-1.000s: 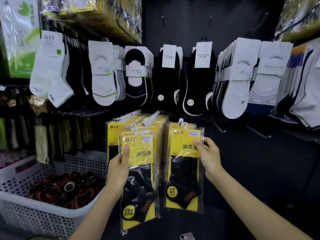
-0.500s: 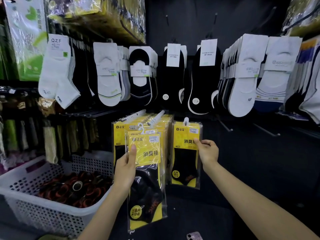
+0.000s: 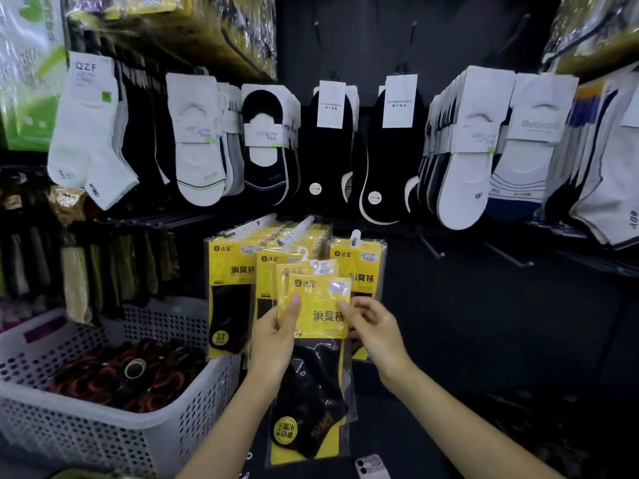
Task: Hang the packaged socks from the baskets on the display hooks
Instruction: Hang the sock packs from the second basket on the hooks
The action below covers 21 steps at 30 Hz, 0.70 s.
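While two hooks low on the wall already carry thick rows of hung packs [image 3: 230,271] and a third hook [image 3: 354,236] bears only a pack or so, I would put the job somewhere in the middle. The person's left hand [image 3: 276,335] grips a small fan of yellow sock packs [image 3: 294,271] just in front of those rows, thumb pressed flat on the header cards. The right hand [image 3: 375,326] has its thumb on the right edge of the front pack [image 3: 320,318], with the fingers curled behind as if pinching it free of the fan. None of these has its hanger on a hook yet. Bare hooks [image 3: 430,248] stand out to the right, and the white basket [image 3: 86,440] at the left holds a heap of dark, red-trimmed goods [image 3: 114,375], so much seems left to hang.
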{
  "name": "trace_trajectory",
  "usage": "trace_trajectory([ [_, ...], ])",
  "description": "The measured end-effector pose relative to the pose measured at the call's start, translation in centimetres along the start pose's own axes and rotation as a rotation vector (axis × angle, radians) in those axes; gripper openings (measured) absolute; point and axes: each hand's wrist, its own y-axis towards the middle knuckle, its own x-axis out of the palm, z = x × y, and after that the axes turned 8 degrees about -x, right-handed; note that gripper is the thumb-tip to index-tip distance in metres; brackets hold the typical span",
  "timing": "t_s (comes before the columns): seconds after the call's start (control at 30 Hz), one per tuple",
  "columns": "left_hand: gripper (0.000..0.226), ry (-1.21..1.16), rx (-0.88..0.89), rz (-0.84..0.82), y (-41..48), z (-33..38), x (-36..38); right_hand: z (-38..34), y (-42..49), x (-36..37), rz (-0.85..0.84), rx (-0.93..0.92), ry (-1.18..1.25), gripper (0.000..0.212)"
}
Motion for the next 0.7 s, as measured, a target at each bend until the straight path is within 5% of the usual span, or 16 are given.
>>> trace_trajectory([
  [0.4,0.055,0.013,-0.121,0.028,-0.3,0.5,-0.1,0.1,-0.9,-0.8,0.028,0.045,0.165,0.018],
  [0.7,0.04,0.038,-0.023,0.209,1.6,1.5,-3.5,-0.2,1.8,-3.6,0.28,-0.057,0.168,0.009],
])
